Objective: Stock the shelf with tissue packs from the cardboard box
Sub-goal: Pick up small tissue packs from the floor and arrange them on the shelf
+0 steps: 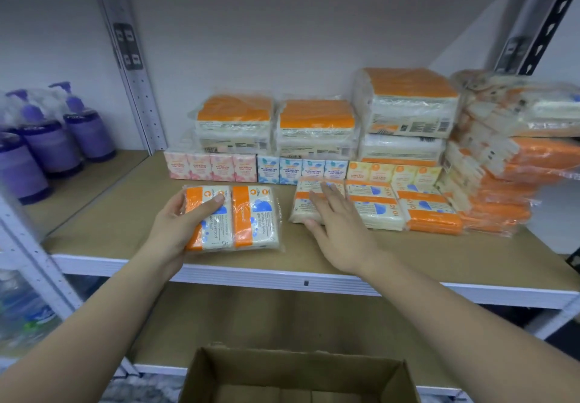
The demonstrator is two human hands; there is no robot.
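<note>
My left hand grips a twin tissue pack by its left end, thumb curled over the top, fingers under it; the pack lies flat on the shelf near the front edge, left of centre. My right hand is spread flat, fingers straight, pressing on the leftmost pack of a front row of orange-and-white packs that runs toward the right edge. Behind that row, a line of small boxes stands upright: pink, blue, yellow, touching side by side. Wrapped orange-topped bundles are stacked on them against the back wall, tallest toward the right. At the right edge a leaning pile of wrapped packs overhangs. The cardboard box sits open below the shelf's front edge, its inside mostly out of view. Purple pump bottles stand on the neighbouring shelf to the left.
</note>
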